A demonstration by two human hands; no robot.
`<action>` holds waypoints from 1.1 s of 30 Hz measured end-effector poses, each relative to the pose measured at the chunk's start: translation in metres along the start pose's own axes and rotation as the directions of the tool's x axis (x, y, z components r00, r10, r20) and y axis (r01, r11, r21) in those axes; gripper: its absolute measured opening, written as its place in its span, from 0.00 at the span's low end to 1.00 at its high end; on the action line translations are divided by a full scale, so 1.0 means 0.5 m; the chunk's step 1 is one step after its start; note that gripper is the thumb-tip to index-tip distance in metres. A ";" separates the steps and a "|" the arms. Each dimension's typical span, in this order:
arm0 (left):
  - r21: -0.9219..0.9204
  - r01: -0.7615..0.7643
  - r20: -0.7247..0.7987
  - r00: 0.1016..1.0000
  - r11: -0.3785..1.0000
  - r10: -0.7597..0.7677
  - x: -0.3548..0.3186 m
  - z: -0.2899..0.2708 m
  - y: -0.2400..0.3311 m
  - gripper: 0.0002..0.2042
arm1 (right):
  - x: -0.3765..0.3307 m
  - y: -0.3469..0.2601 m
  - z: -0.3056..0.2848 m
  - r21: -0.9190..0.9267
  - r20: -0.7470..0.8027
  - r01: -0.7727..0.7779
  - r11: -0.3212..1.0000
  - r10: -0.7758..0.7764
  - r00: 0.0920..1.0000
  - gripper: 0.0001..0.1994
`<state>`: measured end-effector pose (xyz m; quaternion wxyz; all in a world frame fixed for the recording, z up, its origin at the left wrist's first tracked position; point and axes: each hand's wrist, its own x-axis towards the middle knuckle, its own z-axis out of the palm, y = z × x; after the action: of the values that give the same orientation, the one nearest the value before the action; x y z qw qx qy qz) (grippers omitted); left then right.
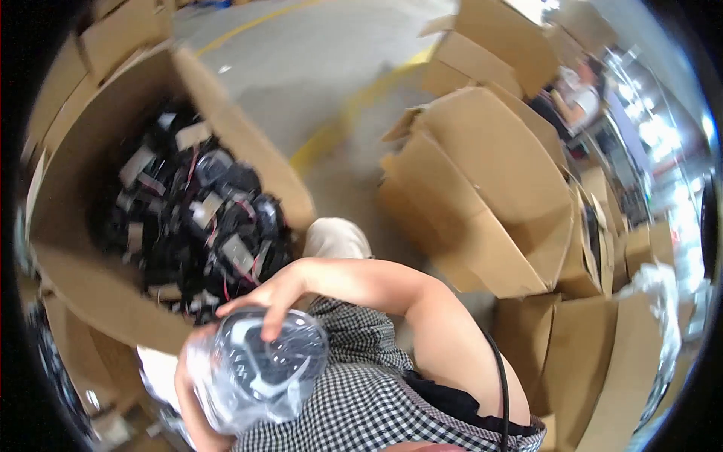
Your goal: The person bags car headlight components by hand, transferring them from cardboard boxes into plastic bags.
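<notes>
Filling a large open carton (83, 203) at the left, a heap of black parts (218, 211) with thin red wires lay loose, probably tipped in together because the tall cardboard walls kept them from spilling. Next came the left grip (184, 373), curled against the side of a bagged black round piece (267, 358); it appeared to be grasping the bag, though the plastic hid most of its fingers. That side hold likely propped up the slippery wrapping. The right grip (282, 292) reached across from the right and was clasped over the upper edge, thumb on the front, perhaps to steady the piece with its face upward. So the piece lay between both, just right of the left grip and directly below the right one, before the checked garment (369, 395), well apart from the tilted carton (459, 203) farther right.
</notes>
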<state>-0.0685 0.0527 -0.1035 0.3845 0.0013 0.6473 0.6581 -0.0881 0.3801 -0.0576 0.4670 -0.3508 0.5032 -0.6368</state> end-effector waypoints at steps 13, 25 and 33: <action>0.812 0.390 -0.581 0.603 0.433 0.547 0.042 -0.018 0.236 0.20 | -0.185 0.105 0.145 0.149 -0.977 0.426 0.892 0.067 0.201 0.56; 0.759 0.591 -0.555 0.369 0.272 0.746 0.158 -0.069 0.269 0.10 | 0.142 0.021 0.131 0.377 0.055 0.426 0.822 -0.479 0.876 0.58; 0.912 0.258 -0.299 0.950 0.318 0.087 0.111 -0.033 0.341 0.31 | 0.181 0.074 0.117 0.577 0.082 0.239 0.781 -0.346 0.935 0.64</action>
<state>-0.2017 0.0897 0.0119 0.2455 0.0922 0.9564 0.1283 -0.0545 0.2738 -0.0814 0.4882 -0.3302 0.1891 -0.7855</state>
